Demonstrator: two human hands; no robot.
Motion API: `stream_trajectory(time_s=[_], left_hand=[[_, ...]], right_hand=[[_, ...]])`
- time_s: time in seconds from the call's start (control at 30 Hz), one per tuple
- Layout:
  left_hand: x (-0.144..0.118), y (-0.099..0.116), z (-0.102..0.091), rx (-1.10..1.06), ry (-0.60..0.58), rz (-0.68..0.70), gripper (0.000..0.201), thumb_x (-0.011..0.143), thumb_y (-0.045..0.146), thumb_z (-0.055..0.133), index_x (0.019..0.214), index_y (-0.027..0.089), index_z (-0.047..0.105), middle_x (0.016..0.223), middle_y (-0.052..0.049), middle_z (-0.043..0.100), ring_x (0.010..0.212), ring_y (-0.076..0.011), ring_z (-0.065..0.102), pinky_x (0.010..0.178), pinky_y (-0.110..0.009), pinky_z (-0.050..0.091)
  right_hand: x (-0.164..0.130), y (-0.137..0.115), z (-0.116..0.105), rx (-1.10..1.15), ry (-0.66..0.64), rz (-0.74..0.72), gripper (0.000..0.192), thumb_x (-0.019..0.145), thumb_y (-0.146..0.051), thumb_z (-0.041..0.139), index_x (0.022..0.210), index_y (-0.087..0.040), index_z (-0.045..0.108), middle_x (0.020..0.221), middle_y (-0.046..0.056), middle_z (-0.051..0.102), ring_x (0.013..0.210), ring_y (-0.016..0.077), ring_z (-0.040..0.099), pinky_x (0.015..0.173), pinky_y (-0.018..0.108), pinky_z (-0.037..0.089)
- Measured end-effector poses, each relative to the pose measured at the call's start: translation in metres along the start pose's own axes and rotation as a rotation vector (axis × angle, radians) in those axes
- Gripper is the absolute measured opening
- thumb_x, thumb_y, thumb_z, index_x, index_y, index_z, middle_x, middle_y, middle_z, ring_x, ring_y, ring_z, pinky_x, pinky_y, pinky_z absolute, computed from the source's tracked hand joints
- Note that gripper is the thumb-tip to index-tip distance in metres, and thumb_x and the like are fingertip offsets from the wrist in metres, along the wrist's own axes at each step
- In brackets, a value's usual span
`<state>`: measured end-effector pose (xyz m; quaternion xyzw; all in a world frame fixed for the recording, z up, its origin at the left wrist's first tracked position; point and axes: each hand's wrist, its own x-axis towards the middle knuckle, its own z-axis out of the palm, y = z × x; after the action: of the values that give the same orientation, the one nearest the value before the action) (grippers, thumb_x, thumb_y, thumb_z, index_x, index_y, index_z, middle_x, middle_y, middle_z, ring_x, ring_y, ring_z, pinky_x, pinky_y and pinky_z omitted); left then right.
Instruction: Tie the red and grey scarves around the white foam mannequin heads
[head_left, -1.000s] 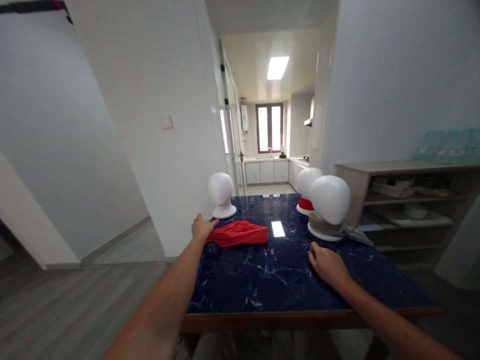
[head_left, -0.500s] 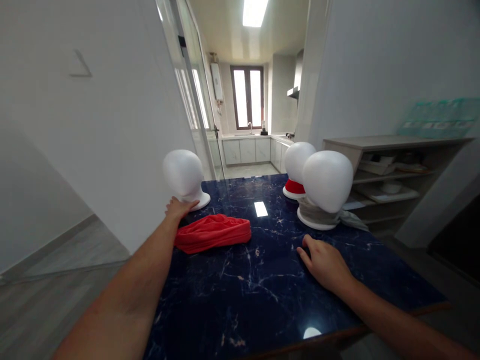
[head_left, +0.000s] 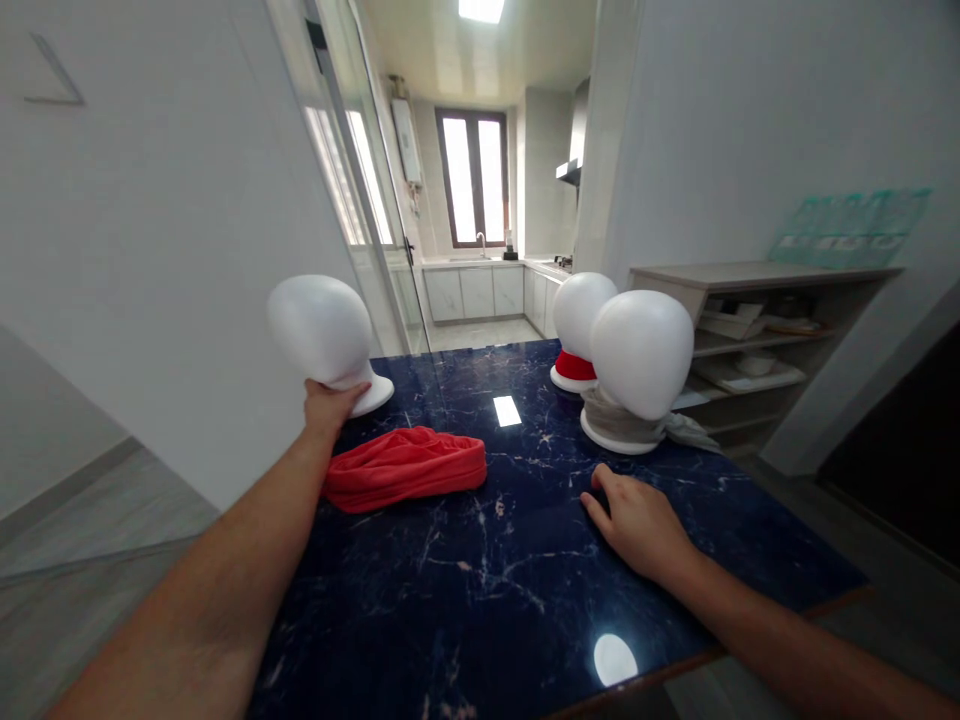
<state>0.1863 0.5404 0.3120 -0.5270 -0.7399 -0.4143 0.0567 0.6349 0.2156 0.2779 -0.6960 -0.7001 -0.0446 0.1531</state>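
A white foam mannequin head (head_left: 321, 325) leans at the far left of the table, its round base at the table's left edge. My left hand (head_left: 330, 405) is closed around its neck. In front of it lies a red loop of cloth (head_left: 409, 470), folded flat; my left forearm passes over its left end. My right hand (head_left: 641, 520) rests on the tabletop with thumb and index finger apart, holding nothing; its other fingers are partly hidden. Just beyond it stands another white mannequin head (head_left: 641, 350) with a grey scarf (head_left: 622, 415) around its neck.
Behind the scarfed head, a third mannequin head (head_left: 583, 310) wears a red band (head_left: 574, 366). All stand on a glossy dark-blue marbled table (head_left: 480, 580). At the right, a shelf unit (head_left: 750, 275) holds bottles (head_left: 847, 230). Beyond a glass door (head_left: 375, 200) lies a kitchen.
The left mannequin head has tipped and shifted left in my left hand. My view has turned slightly right. My right hand stays at the same place on the table.
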Motion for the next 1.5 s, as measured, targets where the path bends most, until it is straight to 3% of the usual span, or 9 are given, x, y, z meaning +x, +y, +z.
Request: stream_trajectory(time_s=[0.2, 0.3, 0.4, 0.53, 0.7, 1.07, 1.23, 1.37, 1.5], left_hand=[[-0.036, 0.051, -0.06, -0.167, -0.023, 0.01, 0.088, 0.074, 0.061, 0.087, 0.134, 0.011, 0.045, 0.132, -0.013, 0.069, 0.118, -0.028, 0.068, 0.095, -0.036, 0.058], [-0.089, 0.086, -0.093, -0.311, -0.005, 0.078, 0.093, 0.067, 0.052, 0.093, 0.139, 0.013, 0.047, 0.139, -0.016, 0.066, 0.127, -0.0329, 0.064, 0.107, -0.042, 0.054], [-0.161, 0.11, -0.118, -0.467, -0.144, 0.178, 0.083, 0.072, 0.044, 0.091, 0.141, 0.016, 0.053, 0.14, -0.014, 0.067, 0.128, -0.0321, 0.065, 0.108, -0.043, 0.054], [-0.257, 0.115, -0.133, -0.679, -0.363, 0.246, 0.071, 0.074, 0.04, 0.089, 0.136, 0.021, 0.061, 0.138, -0.012, 0.07, 0.123, -0.0282, 0.069, 0.105, -0.039, 0.056], [-0.324, 0.099, -0.128, -0.74, -0.339, 0.136, 0.08, 0.059, 0.042, 0.096, 0.129, 0.016, 0.067, 0.126, -0.016, 0.075, 0.117, -0.0357, 0.071, 0.1, -0.046, 0.057], [-0.339, 0.105, -0.137, -0.555, -0.377, 0.13, 0.076, 0.058, 0.033, 0.095, 0.128, 0.02, 0.068, 0.132, -0.017, 0.072, 0.129, -0.0407, 0.065, 0.105, -0.047, 0.053], [-0.336, 0.069, -0.137, -0.634, -0.472, 0.175, 0.088, 0.057, 0.023, 0.091, 0.139, 0.019, 0.061, 0.145, -0.017, 0.064, 0.14, -0.0405, 0.056, 0.114, -0.048, 0.047], [-0.314, 0.029, -0.146, -0.563, -0.456, 0.15, 0.081, 0.067, 0.007, 0.072, 0.145, 0.014, 0.055, 0.155, -0.02, 0.054, 0.148, -0.0357, 0.048, 0.124, -0.047, 0.037], [-0.274, 0.043, -0.152, -0.529, -0.428, 0.296, 0.058, 0.078, 0.0, 0.06, 0.133, 0.014, 0.064, 0.136, -0.017, 0.067, 0.134, -0.0299, 0.059, 0.121, -0.047, 0.041]], right_hand=[[-0.001, -0.002, -0.004, -0.008, 0.011, -0.013, 0.018, 0.106, -0.039, 0.051, 0.107, -0.022, 0.056, 0.095, 0.005, 0.077, 0.087, 0.0231, 0.073, 0.069, 0.03, 0.038], [-0.001, -0.004, -0.006, -0.015, 0.014, -0.005, 0.018, 0.107, -0.039, 0.05, 0.109, -0.021, 0.055, 0.096, 0.007, 0.077, 0.089, 0.0241, 0.075, 0.068, 0.029, 0.038], [-0.003, -0.005, -0.007, -0.019, 0.023, -0.002, 0.019, 0.107, -0.038, 0.049, 0.111, -0.02, 0.055, 0.097, 0.008, 0.078, 0.09, 0.025, 0.076, 0.067, 0.029, 0.038], [-0.004, -0.007, -0.008, -0.015, 0.021, 0.007, 0.018, 0.108, -0.036, 0.048, 0.114, -0.02, 0.054, 0.1, 0.01, 0.078, 0.093, 0.0257, 0.076, 0.07, 0.029, 0.041], [-0.004, -0.008, -0.009, -0.002, 0.005, 0.022, 0.02, 0.108, -0.035, 0.047, 0.117, -0.019, 0.054, 0.103, 0.011, 0.078, 0.095, 0.0271, 0.076, 0.073, 0.03, 0.044], [-0.005, -0.011, -0.011, 0.035, 0.001, 0.023, 0.022, 0.107, -0.032, 0.046, 0.12, -0.018, 0.056, 0.107, 0.014, 0.077, 0.101, 0.0291, 0.075, 0.08, 0.032, 0.047], [-0.003, -0.009, -0.007, 0.066, -0.002, 0.026, 0.021, 0.107, -0.032, 0.045, 0.12, -0.018, 0.056, 0.106, 0.014, 0.077, 0.102, 0.028, 0.075, 0.081, 0.031, 0.047], [-0.002, -0.008, -0.005, 0.061, 0.004, 0.003, 0.021, 0.106, -0.033, 0.047, 0.118, -0.018, 0.056, 0.105, 0.015, 0.077, 0.1, 0.0299, 0.076, 0.08, 0.033, 0.047], [-0.002, -0.008, -0.005, 0.047, 0.008, 0.003, 0.021, 0.105, -0.032, 0.047, 0.118, -0.018, 0.056, 0.106, 0.015, 0.077, 0.099, 0.0309, 0.076, 0.08, 0.034, 0.047]])
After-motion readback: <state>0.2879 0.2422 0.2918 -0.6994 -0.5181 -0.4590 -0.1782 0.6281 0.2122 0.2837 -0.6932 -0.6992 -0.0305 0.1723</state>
